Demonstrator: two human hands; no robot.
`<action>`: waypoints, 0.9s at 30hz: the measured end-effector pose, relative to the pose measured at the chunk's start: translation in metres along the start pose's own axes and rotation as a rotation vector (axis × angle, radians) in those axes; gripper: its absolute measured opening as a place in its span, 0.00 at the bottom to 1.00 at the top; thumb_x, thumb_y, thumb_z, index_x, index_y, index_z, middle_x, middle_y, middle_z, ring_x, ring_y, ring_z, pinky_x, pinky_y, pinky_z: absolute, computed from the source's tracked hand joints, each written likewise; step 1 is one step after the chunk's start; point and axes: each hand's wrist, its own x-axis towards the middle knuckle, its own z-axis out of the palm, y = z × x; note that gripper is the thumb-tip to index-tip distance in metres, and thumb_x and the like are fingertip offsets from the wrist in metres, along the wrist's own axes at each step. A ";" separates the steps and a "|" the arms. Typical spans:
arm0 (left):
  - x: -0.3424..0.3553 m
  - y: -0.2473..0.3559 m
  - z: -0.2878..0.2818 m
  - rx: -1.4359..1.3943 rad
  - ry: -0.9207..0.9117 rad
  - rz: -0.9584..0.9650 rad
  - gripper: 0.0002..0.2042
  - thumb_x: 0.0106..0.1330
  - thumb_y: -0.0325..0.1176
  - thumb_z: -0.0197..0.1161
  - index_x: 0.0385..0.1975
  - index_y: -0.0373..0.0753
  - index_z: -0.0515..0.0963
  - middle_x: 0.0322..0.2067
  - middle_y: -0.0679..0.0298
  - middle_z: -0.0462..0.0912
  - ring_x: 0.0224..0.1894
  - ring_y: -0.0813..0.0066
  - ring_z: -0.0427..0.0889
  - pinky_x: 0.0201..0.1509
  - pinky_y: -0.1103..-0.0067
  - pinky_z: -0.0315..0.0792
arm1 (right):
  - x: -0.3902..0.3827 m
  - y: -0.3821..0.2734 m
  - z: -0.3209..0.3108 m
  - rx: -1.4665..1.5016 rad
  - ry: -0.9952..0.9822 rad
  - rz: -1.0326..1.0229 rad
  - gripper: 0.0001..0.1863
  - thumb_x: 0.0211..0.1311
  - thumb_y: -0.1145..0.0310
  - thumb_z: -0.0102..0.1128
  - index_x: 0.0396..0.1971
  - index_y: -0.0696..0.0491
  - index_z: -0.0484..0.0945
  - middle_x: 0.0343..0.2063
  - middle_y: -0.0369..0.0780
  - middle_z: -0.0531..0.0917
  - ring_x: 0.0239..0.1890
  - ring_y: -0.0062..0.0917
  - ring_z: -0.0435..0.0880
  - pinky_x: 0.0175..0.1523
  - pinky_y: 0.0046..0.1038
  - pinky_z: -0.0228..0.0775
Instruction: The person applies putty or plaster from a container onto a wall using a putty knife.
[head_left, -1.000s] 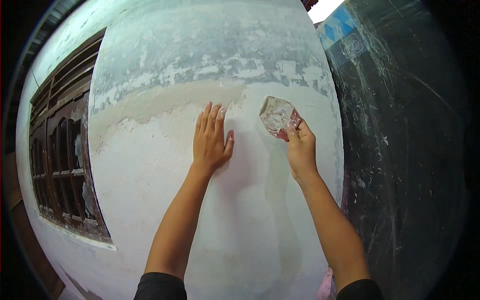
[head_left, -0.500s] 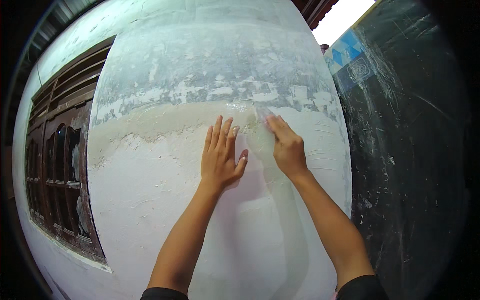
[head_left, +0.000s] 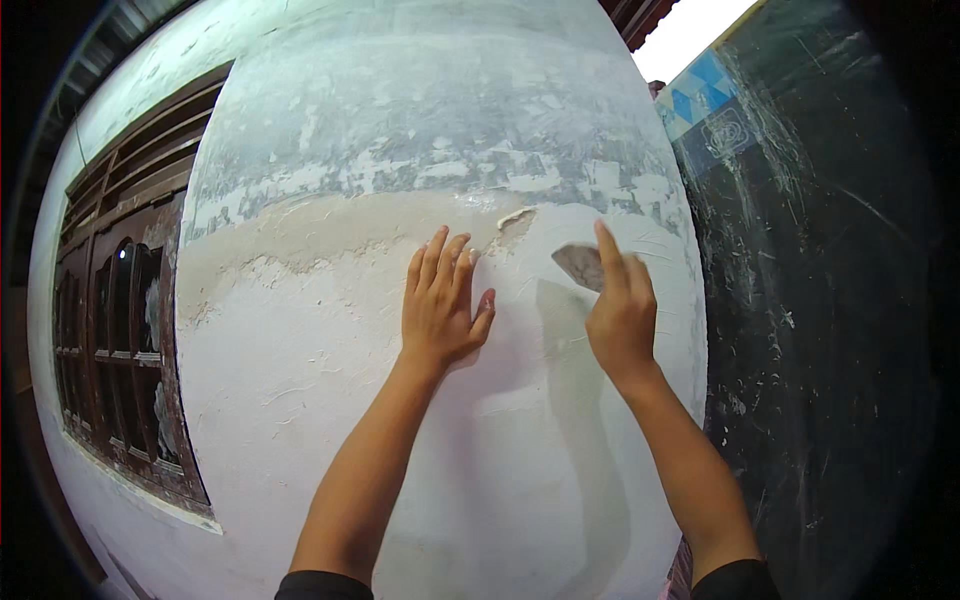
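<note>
My right hand [head_left: 625, 310] grips a putty knife [head_left: 578, 266], its index finger stretched upward and its handle hidden in the palm. The metal blade points left, tilted, and looks a little off the wall [head_left: 300, 400]. Left of the blade, a raised smear of pale putty [head_left: 517, 217] sits where a beige band [head_left: 350, 222] meets fresh white. With fingers spread and thumb out, my left hand [head_left: 438, 300] is at the wall just below that band; whether the palm touches is unclear. White specks mark its fingertips.
A brown wooden window [head_left: 125, 350] with louvres above stands at the left. Bare greyish patches [head_left: 400, 130] cover the upper wall. Beyond the wall's right edge is a dark, scuffed panel [head_left: 810, 330] with blue tile-like shapes [head_left: 700, 90] near its top.
My right hand has moved right and slightly down with the putty knife, and the blade now shows flat. The putty smear has come into sight. My left hand stays nearly still.
</note>
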 end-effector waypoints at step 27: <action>0.015 0.002 0.007 -0.014 0.118 -0.001 0.23 0.55 0.31 0.58 0.52 0.37 0.62 0.54 0.53 0.67 0.62 0.49 0.61 0.64 0.58 0.51 | 0.114 0.035 0.053 0.023 -0.021 0.378 0.30 0.52 0.69 0.57 0.60 0.44 0.71 0.46 0.47 0.76 0.51 0.42 0.77 0.56 0.37 0.69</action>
